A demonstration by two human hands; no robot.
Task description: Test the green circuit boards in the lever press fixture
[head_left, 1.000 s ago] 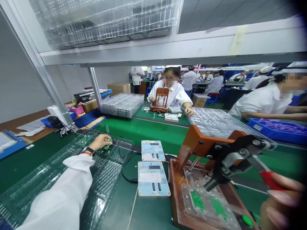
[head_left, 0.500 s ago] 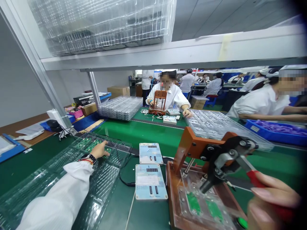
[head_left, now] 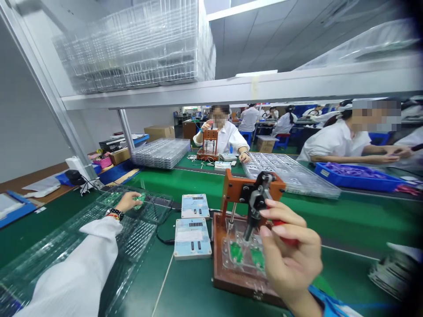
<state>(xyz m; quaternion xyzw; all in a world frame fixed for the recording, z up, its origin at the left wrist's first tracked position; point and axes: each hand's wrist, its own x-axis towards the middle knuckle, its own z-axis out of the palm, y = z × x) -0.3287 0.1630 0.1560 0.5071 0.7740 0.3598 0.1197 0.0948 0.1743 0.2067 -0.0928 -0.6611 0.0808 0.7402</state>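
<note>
My left hand [head_left: 127,202] is over a clear plastic tray [head_left: 132,244] on the left, its fingers pinching a green circuit board [head_left: 139,201]. More green boards [head_left: 112,198] lie in the tray's far compartments beside that hand. On the right, my right hand [head_left: 294,255] has its fingers curled around the red handle [head_left: 287,232] of a toggle clamp [head_left: 258,196]. The clamp sits on an orange-brown test fixture [head_left: 228,187]. Under its clear plate [head_left: 245,259] two green boards [head_left: 235,252] show, one partly covered by my right hand.
Two light-blue meter boxes [head_left: 192,237] with cables stand between tray and fixture. A metal shelf beam [head_left: 158,94] crosses overhead, bearing stacked clear trays [head_left: 132,48]. Across the green bench a co-worker [head_left: 228,136] sits at a similar fixture; another person [head_left: 337,141] works near a blue bin [head_left: 360,176].
My left fingers, spread over the boards before, now hold one board. My right hand and the red handle have swung in closer to the fixture. The whole view has shifted.
</note>
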